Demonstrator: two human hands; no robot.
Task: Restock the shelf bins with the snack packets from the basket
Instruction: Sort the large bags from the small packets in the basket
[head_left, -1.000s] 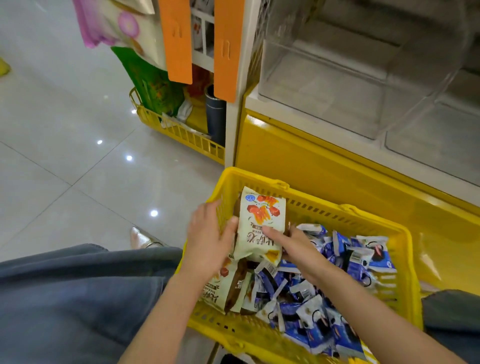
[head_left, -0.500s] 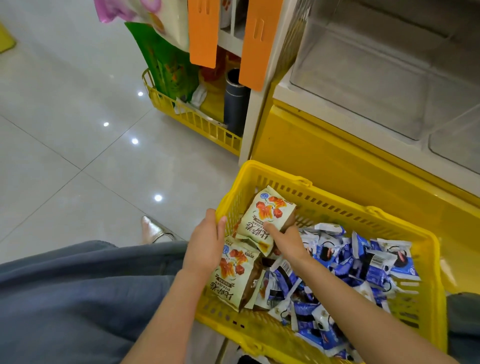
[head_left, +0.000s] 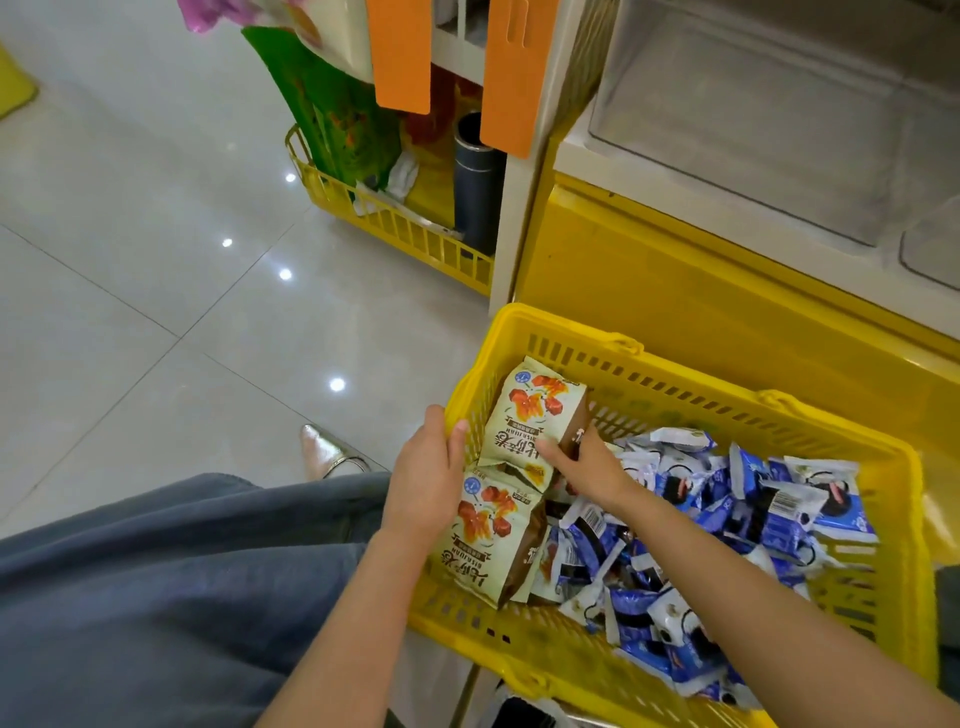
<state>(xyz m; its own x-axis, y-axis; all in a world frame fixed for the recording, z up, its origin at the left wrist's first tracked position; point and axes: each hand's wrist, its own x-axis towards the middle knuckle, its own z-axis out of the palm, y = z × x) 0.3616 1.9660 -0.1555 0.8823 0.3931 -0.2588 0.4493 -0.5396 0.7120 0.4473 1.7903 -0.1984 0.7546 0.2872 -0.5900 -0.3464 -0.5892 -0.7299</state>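
A yellow plastic basket (head_left: 691, 384) sits in front of me, holding several blue-and-white snack packets (head_left: 737, 499) on its right side and cream packets with red print on its left. My right hand (head_left: 587, 462) pinches the upper cream packet (head_left: 535, 415), thumb on its front, fingers behind. My left hand (head_left: 423, 475) lies at the basket's left rim beside a lower cream packet (head_left: 488, 540); its fingers are hidden behind the packets. Clear shelf bins (head_left: 753, 124) stand above and behind the basket.
A yellow shelf base (head_left: 701, 291) runs behind the basket. To the left a low yellow rack (head_left: 395, 223) holds green bags and a dark cylinder (head_left: 478, 182). Orange tags (head_left: 400, 52) hang above it. Grey tiled floor (head_left: 130, 260) lies to the left, my grey-clad leg below.
The view has shifted so the basket sits lower and to the right. The upper cream packet has tilted and sunk towards the basket's left corner, and a second cream packet has come into view by my left hand.
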